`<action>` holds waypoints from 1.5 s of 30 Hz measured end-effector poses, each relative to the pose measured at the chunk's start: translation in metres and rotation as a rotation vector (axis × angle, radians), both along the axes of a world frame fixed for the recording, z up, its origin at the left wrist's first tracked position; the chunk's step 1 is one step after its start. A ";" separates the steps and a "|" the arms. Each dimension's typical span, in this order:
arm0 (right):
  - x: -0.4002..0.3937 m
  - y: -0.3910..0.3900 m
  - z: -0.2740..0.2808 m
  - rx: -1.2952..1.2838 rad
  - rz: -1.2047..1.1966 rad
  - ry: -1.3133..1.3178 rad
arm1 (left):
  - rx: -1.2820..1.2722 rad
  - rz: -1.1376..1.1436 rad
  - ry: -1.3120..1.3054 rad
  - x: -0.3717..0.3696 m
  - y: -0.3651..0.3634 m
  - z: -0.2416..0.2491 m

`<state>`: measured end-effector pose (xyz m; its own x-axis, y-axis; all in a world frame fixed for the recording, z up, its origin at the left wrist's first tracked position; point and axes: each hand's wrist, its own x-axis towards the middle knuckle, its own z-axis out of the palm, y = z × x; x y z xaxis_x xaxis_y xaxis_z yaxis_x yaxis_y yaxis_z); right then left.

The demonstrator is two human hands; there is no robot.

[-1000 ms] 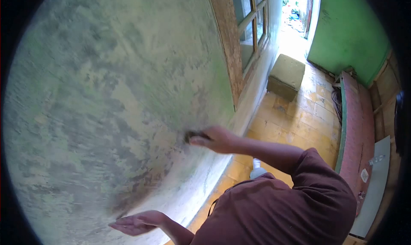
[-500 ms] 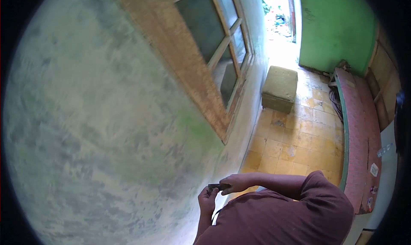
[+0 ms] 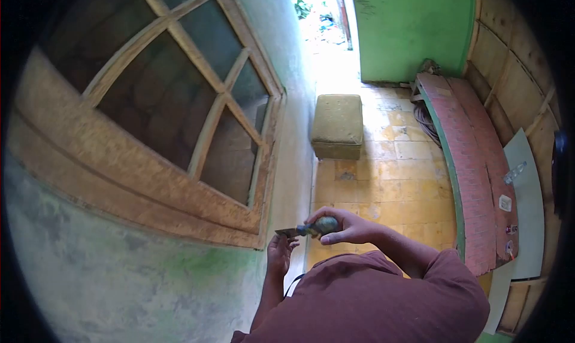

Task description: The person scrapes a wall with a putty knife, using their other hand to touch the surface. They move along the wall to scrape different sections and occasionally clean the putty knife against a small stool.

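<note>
My right hand [image 3: 353,226] is closed around the bulky blue and yellowish handle of a scraper [image 3: 323,225]. Its flat dark blade points left, toward the wall. Just beneath the blade's end is my left hand [image 3: 280,256], palm turned up, with bent fingers spread apart and fingertips right at the blade. Both hands are in front of my chest, near the window's lower corner.
On my left is a rough painted wall [image 3: 120,253] with a wooden-framed window [image 3: 179,199]. A padded stool [image 3: 338,118] stands ahead on the yellow tiles [image 3: 389,193]. Along the right runs a reddish bench [image 3: 473,169] bearing a clear bottle [image 3: 515,172].
My view has swung left, bringing more of the window in. The scraper's handle now shows in my right hand, raised higher, and my left hand has loosened from the tool.
</note>
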<state>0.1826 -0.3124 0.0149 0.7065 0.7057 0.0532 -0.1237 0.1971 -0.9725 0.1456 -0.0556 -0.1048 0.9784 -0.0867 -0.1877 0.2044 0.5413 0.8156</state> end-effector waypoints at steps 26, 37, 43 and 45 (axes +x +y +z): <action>0.285 -0.071 -0.009 -0.493 -0.630 -0.176 | 0.502 -0.318 -0.046 0.386 -0.062 -0.014; 0.354 -0.176 -0.037 -0.715 -0.498 -0.095 | 0.608 -0.263 -0.084 0.530 -0.150 -0.005; 0.427 -0.277 -0.049 -0.634 -0.569 -0.132 | 0.653 -0.017 -0.229 0.615 -0.238 0.013; 0.452 -0.315 -0.063 -0.482 -0.619 -0.110 | 0.624 0.115 -0.223 0.638 -0.269 0.024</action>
<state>0.6343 -0.6275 -0.0481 0.9866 0.1493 -0.0657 -0.0271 -0.2473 -0.9685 0.7838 -0.3247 -0.0812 0.9960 0.0797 0.0393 -0.0365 -0.0373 0.9986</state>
